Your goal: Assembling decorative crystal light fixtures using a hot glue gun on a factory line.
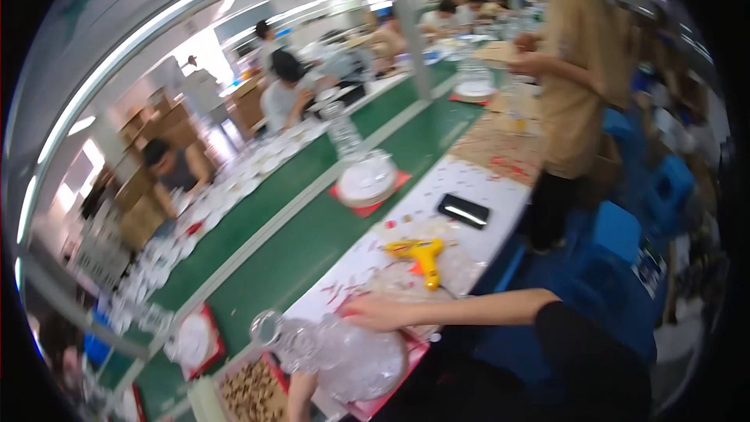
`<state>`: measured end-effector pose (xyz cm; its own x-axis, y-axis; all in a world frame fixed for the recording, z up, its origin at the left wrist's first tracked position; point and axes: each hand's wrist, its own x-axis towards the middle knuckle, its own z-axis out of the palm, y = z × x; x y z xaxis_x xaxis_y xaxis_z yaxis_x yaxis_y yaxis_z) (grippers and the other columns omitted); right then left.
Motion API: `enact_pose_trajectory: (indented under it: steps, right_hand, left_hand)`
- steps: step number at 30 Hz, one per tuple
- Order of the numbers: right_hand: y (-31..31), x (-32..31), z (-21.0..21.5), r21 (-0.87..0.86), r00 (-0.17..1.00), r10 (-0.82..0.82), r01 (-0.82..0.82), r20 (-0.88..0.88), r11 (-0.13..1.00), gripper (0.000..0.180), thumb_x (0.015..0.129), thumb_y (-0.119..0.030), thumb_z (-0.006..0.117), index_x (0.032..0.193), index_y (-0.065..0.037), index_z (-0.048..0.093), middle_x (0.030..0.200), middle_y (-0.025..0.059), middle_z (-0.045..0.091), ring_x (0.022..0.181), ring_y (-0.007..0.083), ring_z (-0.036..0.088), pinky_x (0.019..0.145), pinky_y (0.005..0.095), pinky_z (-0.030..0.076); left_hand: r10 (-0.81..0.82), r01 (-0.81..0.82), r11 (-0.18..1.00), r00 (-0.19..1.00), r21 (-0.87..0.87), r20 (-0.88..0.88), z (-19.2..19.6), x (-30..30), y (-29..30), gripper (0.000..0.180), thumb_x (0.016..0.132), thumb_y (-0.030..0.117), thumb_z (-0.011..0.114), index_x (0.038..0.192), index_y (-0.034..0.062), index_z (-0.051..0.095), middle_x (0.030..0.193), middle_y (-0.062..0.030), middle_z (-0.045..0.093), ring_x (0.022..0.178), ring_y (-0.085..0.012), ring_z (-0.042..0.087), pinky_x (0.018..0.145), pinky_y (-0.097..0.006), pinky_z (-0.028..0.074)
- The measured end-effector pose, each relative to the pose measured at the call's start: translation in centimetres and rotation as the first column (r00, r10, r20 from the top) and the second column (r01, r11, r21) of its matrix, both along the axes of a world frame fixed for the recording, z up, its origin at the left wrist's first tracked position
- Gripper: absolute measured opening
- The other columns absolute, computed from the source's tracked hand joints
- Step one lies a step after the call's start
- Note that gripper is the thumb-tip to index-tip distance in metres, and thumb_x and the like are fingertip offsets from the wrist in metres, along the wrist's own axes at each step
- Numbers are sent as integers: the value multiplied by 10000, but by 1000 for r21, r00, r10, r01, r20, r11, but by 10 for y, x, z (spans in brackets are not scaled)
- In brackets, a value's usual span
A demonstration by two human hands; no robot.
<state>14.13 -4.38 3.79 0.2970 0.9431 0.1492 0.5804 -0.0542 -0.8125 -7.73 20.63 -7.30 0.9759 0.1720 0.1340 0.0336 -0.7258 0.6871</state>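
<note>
Near the bottom edge, a clear glass piece (344, 355) on a mat (391, 395), with the right hand (379, 314) on top and the left hand (301, 395) below. Box of small parts (250, 395) just left. Glue gun (420, 254) farther off, phone (462, 211) beyond. Conveyor belt (289, 250) to the left.

Right hand (373, 314) resting on clear ribbed plastic dome (355, 359); yellow glue gun (422, 254) nearby on white table (484, 195), beside green conveyor belt (305, 242).

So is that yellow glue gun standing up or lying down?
Lying down. The yellow glue gun lies flat on its side on the white bench top, apart from the right hand, with nothing holding it.
</note>
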Motion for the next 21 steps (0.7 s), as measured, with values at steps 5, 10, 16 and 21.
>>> enact_pose_trajectory:
  steps: [5, 10, 16, 21]
  right_hand:
    - [41, 4, -11, -243, 980, 110, -69, 163, 968, 339, 866, -265, 505, 1055, -5, 611, 1021, 226, 642, 946, 372, 619, 869, 458, 467]
    - [26, -20, -8, -156, 899, 29, 43, 437, 987, 296, 811, -297, 553, 976, -62, 622, 851, 223, 661, 767, 395, 644, 738, 477, 509]
    - [33, -6, -5, -161, 927, 127, -73, 353, 984, 318, 776, -316, 595, 959, -57, 617, 821, 214, 662, 767, 399, 649, 697, 473, 519]
    - [31, -22, 6, -358, 957, 102, 2, 273, 934, 349, 748, -247, 586, 1042, -64, 625, 973, 206, 660, 892, 376, 637, 793, 464, 499]
  left_hand:
    - [-257, 244, 956, 964, 162, 64, 24, 34, 2, 355, 856, 120, 473, 1167, -8, 589, 1168, -228, 590, 1135, -350, 534, 1027, -416, 367]
    - [-296, 274, 842, 955, 465, -28, 23, 38, 15, 402, 920, 222, 505, 1267, 21, 533, 1277, -220, 536, 1217, -355, 456, 1050, -397, 333]
    - [-359, 341, 915, 932, 216, 48, 5, 66, 6, 304, 917, 178, 498, 1124, -15, 606, 1127, -211, 618, 1071, -337, 561, 947, -414, 420]
    - [-315, 305, 945, 945, 123, 81, 16, 101, -8, 304, 904, 168, 495, 1115, -17, 610, 1113, -217, 619, 1073, -331, 564, 953, -413, 420]
